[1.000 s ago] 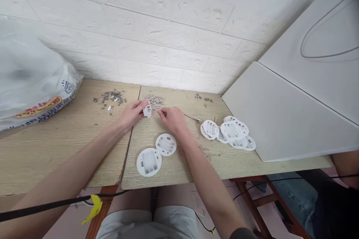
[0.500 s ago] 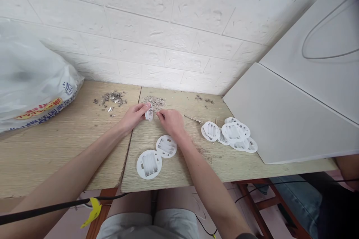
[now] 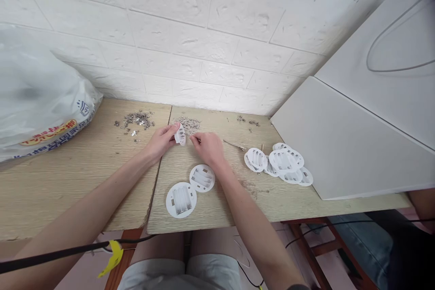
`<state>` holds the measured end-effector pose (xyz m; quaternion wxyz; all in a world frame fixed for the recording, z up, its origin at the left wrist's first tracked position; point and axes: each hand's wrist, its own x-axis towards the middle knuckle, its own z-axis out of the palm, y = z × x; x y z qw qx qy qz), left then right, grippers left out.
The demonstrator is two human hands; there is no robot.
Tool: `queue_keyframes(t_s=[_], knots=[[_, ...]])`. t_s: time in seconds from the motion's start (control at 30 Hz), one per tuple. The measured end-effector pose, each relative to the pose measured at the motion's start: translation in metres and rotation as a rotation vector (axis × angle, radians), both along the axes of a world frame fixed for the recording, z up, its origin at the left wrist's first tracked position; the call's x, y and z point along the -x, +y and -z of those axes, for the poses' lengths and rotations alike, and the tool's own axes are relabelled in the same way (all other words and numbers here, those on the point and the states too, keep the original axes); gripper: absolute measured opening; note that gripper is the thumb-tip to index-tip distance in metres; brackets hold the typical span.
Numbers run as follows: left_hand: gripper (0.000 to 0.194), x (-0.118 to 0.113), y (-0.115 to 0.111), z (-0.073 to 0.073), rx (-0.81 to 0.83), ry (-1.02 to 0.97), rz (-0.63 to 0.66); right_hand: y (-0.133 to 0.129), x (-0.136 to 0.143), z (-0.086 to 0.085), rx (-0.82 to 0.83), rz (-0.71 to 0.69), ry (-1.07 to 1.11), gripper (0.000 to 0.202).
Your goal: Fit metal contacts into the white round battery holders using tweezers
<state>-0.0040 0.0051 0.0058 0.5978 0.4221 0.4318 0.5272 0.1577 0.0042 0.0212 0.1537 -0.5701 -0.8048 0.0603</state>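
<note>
My left hand [image 3: 162, 143] grips a white plastic disc [image 3: 180, 135] by its edge, tilted up from the table. Close to the disc's right side, my right hand [image 3: 208, 147] is closed in a pinch; what it holds is too small to name. Just behind the disc lies a pile of small metal pieces [image 3: 190, 125]. Two white discs with slotted compartments lie nearer to me, one [image 3: 202, 178] touching the larger-looking one [image 3: 181, 200].
More metal pieces [image 3: 138, 120] lie at the back left, beside a white plastic bag [image 3: 44, 99]. Tweezers [image 3: 234, 144] and several overlapping white discs [image 3: 285, 161] are on the right, near a grey-white panel [image 3: 326, 140]. A person's leg [image 3: 363, 240] shows at lower right.
The disc in my left hand has turned slightly, showing more of its slotted face. My right hand has barely moved.
</note>
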Motion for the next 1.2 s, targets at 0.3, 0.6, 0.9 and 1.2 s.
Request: queue_keyframes(t_s=[0.3, 0.6, 0.9, 1.2], knots=[[0.036, 0.0, -0.0005, -0.002, -0.003, 0.031, 0.01, 0.001, -0.0017, 0.0025, 0.011, -0.002, -0.009, 0.034], [0.037, -0.0011, -0.0013, -0.0009, -0.001, 0.023, 0.002, -0.0002, -0.0013, -0.0004, 0.046, 0.002, -0.024, 0.034], [0.043, -0.0021, -0.0018, -0.0008, 0.006, 0.107, -0.028, -0.0027, 0.0017, -0.0009, 0.058, -0.017, -0.089, 0.035], [0.045, -0.0045, -0.0028, -0.0018, 0.005, 0.127, -0.043, -0.0022, 0.0041, 0.0009, 0.02, -0.043, -0.147, 0.035]])
